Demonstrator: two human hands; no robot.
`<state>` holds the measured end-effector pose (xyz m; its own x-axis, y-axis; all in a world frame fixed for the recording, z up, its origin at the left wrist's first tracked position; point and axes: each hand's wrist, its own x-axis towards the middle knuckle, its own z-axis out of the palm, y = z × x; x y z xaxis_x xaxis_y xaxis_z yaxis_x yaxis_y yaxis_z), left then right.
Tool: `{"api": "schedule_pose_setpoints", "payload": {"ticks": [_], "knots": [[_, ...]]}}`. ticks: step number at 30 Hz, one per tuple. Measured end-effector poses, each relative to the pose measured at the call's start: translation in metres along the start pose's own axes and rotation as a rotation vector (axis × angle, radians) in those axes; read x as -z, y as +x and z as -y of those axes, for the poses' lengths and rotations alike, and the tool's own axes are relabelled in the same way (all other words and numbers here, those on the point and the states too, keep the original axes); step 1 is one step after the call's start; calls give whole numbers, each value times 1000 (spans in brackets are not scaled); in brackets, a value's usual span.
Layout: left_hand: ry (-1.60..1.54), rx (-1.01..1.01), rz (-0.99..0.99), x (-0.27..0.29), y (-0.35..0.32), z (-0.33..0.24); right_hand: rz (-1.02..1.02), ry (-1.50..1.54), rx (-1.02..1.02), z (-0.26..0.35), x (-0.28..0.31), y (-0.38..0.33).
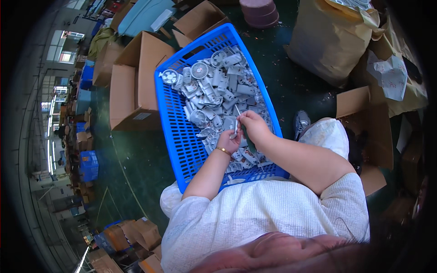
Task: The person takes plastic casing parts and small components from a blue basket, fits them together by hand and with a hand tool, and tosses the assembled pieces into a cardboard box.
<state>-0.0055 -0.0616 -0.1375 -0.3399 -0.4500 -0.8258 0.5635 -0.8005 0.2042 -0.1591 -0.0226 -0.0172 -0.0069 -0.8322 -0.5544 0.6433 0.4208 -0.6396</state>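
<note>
1. As I watch remotely through the head view, the left hand (pixel 228 141) is clamped on a small pale piece (pixel 235 130) over the near half of the blue basket (pixel 170 136).
2. I see the right hand (pixel 255 128) pinching a thin light rod (pixel 237 109) just beside it, tip toward the far edge; whether rod and piece touch, I cannot tell.
3. Grey-white parts (pixel 223 88) fill the basket, with round fan-like parts (pixel 199 70) by its far left corner.
4. A cardboard box (pixel 124 88) stands open outside the left edge.
</note>
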Motion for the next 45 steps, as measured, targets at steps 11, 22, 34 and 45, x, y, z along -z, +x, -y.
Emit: {"api": "schedule_pose_setpoints", "payload": {"ticks": [11, 22, 34, 45], "knots": [[-243, 178, 386, -9, -104, 0, 74, -288, 1, 3, -7, 10], [873, -867, -135, -13, -116, 3, 282, -1311, 577, -14, -3, -17], [1266, -1067, -206, -9, -118, 18, 290, -1290, 539, -17, -6, -22], [974, -944, -136, -17, -120, 20, 204, -1079, 517, -21, -11, -20]]}}
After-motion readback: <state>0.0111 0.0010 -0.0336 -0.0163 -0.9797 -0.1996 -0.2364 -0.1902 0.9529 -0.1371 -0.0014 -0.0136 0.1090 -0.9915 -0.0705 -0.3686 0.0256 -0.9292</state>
